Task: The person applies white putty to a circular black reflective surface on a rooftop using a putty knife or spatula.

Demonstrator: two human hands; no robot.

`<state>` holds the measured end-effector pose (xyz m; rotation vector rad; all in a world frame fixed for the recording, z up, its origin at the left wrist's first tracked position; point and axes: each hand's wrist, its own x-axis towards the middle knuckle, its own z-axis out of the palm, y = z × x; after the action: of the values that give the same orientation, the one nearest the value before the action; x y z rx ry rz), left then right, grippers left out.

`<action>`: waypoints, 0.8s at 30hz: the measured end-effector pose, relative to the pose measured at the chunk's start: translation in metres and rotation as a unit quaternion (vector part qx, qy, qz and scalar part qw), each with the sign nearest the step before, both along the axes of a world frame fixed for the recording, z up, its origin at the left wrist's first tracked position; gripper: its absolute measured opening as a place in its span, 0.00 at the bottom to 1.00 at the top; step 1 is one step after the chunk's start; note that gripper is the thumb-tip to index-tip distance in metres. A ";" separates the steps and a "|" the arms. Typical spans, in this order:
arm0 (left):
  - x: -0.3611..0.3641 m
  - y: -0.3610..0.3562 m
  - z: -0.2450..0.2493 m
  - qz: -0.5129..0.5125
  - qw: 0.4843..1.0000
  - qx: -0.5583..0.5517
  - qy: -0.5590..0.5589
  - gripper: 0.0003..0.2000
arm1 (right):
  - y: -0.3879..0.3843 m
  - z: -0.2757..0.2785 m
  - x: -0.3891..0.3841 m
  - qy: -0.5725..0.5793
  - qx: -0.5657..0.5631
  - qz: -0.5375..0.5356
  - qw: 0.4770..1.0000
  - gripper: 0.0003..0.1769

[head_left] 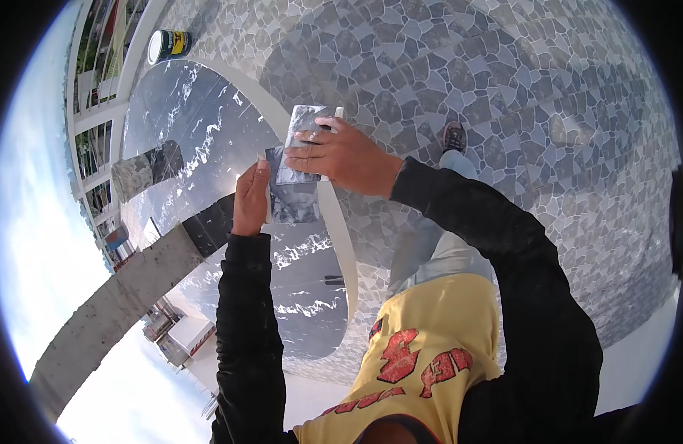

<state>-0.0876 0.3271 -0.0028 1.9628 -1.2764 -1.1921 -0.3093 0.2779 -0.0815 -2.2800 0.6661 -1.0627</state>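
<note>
My left hand grips the edge of a flat, dark grey spreader smeared with pale paste. In my right hand is a second flat spreader, coated whitish grey, with a pale strip along one edge. The fingers of that hand lie across its face. The two plates overlap, the right one in front; whether they touch is not plain. Both are held over a round, glossy grey table top with white, marble-like streaks and a pale rim.
A labelled can stands beyond the table's edge. A curved concrete-grey bench or ledge with a dark end runs alongside, and another short one lies across. Stone-patterned flooring surrounds my shoe. A white railing borders the area.
</note>
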 end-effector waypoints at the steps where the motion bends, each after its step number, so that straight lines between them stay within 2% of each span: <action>1: -0.008 -0.005 0.008 -0.024 1.000 0.008 0.004 0.18 | 0.000 0.000 0.002 0.022 -0.026 0.007 0.999 0.20; 3: 0.001 -0.011 0.011 -0.050 0.998 0.025 -0.034 0.18 | 0.007 -0.009 0.001 0.029 -0.025 0.018 0.999 0.19; 5: 0.013 -0.019 0.007 0.089 0.995 -0.014 0.040 0.17 | 0.012 -0.022 -0.003 0.036 -0.019 0.026 0.999 0.17; 6: 0.023 -0.023 0.007 0.136 0.988 -0.036 0.057 0.16 | 0.014 -0.029 -0.009 -0.003 0.064 0.029 0.998 0.17; 7: 0.032 -0.027 0.002 0.134 0.989 -0.033 0.058 0.16 | 0.013 -0.036 -0.013 -0.041 0.144 0.033 0.988 0.16; 8: 0.042 -0.030 -0.005 0.199 0.973 -0.068 0.092 0.17 | 0.007 -0.038 -0.015 -0.040 0.147 0.031 0.988 0.16; 9: 0.054 -0.033 -0.015 0.262 0.951 -0.104 0.125 0.18 | -0.004 -0.039 -0.019 -0.111 0.409 0.017 0.906 0.17; 10: 0.073 -0.031 -0.031 0.269 0.950 -0.126 0.097 0.22 | -0.012 -0.043 -0.020 -0.173 0.639 0.002 0.750 0.18; 11: 0.093 -0.027 -0.053 0.268 0.951 -0.120 0.094 0.22 | -0.016 -0.053 -0.016 -0.175 0.643 0.001 0.746 0.18; 13: 0.124 -0.027 -0.098 0.317 0.927 -0.203 0.009 0.23 | -0.026 -0.083 0.000 -0.248 0.629 -0.015 0.736 0.21; 14: 0.129 -0.028 -0.113 0.337 0.916 -0.213 -0.048 0.25 | -0.031 -0.104 0.014 -0.227 0.616 -0.029 0.754 0.22; 15: 0.128 -0.031 -0.119 0.336 0.917 -0.208 -0.050 0.25 | -0.040 -0.107 0.023 -0.228 0.620 -0.031 0.750 0.22; 17: 0.126 -0.031 -0.129 0.336 0.904 -0.212 -0.155 0.26 | -0.055 -0.109 0.045 -0.104 0.429 -0.065 0.895 0.20; 20: 0.110 -0.035 -0.129 0.355 0.888 -0.246 -0.155 0.26 | -0.074 -0.105 0.072 -0.106 0.390 -0.036 0.914 0.19; 24: 0.117 -0.035 -0.132 0.352 0.889 -0.245 -0.162 0.26 | -0.086 -0.100 0.098 -0.086 0.415 0.003 0.906 0.20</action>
<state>0.0292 0.2925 -0.1345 1.9899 -0.7615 -0.1659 -0.2111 0.1917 -0.1815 -1.4321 0.8331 -0.7508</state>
